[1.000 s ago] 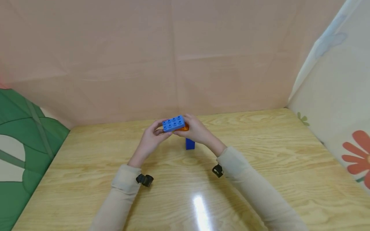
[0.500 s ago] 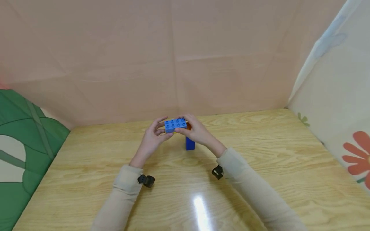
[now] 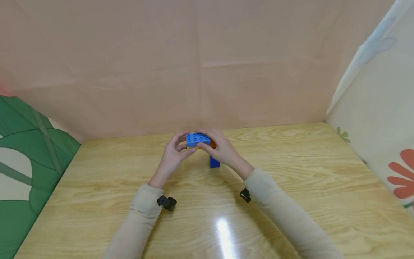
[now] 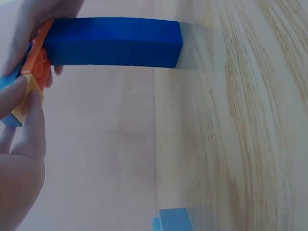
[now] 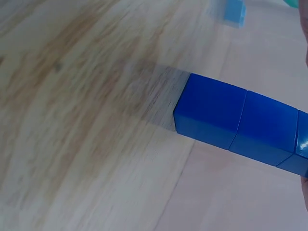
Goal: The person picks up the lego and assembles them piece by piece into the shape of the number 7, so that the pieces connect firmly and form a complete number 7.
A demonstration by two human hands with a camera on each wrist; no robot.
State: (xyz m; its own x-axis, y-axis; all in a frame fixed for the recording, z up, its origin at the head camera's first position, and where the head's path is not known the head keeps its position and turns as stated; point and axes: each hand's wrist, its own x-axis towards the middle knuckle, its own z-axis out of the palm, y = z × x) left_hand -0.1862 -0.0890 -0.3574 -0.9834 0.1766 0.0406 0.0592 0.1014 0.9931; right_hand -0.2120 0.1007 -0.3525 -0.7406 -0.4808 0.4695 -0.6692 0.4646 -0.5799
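Observation:
A tower of dark blue blocks (image 4: 113, 42) stands upright on the table, with an orange brick (image 4: 41, 65) across its top. Left of the tower, a yellow brick (image 4: 30, 83) lies against the orange one. Above them is a blue studded brick (image 3: 198, 140), roughly level. My left hand (image 3: 171, 154) pinches the yellow brick between thumb and finger at its left end. With thumb in front and fingers behind, my right hand (image 3: 223, 147) grips the blue studded brick near its right end. That hand hides much of the orange brick and the tower's upper part in the head view.
A light blue brick (image 4: 174, 220) stands on the table beyond the tower, out of sight in the head view. The wooden table (image 3: 284, 201) ends at a pinkish cloth backdrop (image 3: 136, 72). Printed cloth panels border both sides.
The blue studded brick has gone from tilted to nearly level and shifted slightly right. My right thumb has moved up onto its front side. Yellow now shows beneath it. The view has shifted slightly.

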